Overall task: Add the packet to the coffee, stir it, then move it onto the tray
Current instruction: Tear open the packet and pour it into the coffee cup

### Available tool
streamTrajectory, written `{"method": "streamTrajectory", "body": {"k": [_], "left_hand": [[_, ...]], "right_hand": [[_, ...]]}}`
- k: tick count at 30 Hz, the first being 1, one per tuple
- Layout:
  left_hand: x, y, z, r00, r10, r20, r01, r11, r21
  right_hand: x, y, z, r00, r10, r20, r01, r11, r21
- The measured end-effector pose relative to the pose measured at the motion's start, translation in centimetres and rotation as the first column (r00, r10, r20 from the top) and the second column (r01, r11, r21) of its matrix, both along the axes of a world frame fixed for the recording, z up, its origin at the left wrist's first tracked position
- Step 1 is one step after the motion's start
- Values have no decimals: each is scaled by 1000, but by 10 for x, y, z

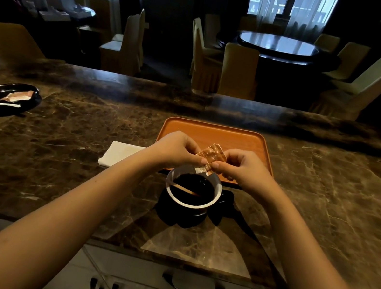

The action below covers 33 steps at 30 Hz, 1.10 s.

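Both hands meet over the counter: the left hand (175, 149) and the right hand (243, 169) are each closed in a fingertip pinch on the same small brown packet (212, 158), one on either side of it, with the other fingers curled in. The packet hangs between them, its long axis running from an upper corner, farther out, down toward the person, and its lower white end sits just over the far rim of the coffee cup (193, 187).

Beyond the hands and partly hidden by them lies the orange tray (214, 133); nothing can be seen on the part of it that shows. Out to the left of the left hand, on the marble counter (58, 167), a folded white napkin (119, 152) lies near, while a black dish (5, 96) with a white spoon and more packets sits well apart.

Directly below and slightly nearer than the hands stands the cup, dark coffee inside and a thin stir stick (183, 189) leaning across it.

The grip looks like tearing or tipping. The mouth of the cup lies straight under the packet's lower end, so pouring should need only a tilt; neither hand is clearly nearer, and the stick's protruding end points to the left hand's side.
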State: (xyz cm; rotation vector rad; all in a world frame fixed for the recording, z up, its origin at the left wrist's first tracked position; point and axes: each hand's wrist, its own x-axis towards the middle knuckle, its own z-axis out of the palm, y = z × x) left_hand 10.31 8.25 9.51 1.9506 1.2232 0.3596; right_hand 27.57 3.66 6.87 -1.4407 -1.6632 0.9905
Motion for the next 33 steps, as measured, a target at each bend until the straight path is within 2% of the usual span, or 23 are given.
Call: {"method": "streamTrajectory", "body": {"k": [7,10,13,17,19,21,25,29,30,33], "left_hand": [[-4,-1,2,999,-20,37,19,999,39],[-10,-1,5,993,-92,73,78,982,173],[-15,-3,8,983,-183,-15,176,918,356],[-13,-7,6,983,-182,-2,155,834,529],[-11,-7,6,988,-146,49,93,823,560],[-10,-7,6,989,-108,99,38,843,536],[-13,-4,8,986,-53,158,-20,903,430],[-15,-7,10,954,20,300,-120,940,318],[-15,-8,11,947,33,321,-135,945,299],[-16,-11,14,947,47,316,-142,948,284]], "right_hand": [[0,0,-2,997,-55,-49,52,997,-55],[4,0,0,974,-133,-181,99,977,-187],[6,0,2,913,-206,-351,79,936,-344],[1,0,6,870,-233,-435,39,912,-409],[0,-2,8,902,-183,-392,25,926,-377],[0,-3,9,953,-137,-272,54,955,-291],[-2,-10,7,985,-127,-119,121,991,-60],[-5,-17,4,993,-99,68,81,970,231],[-7,-17,4,990,-110,87,83,960,268],[-13,-16,3,988,-151,14,141,946,291]]}}
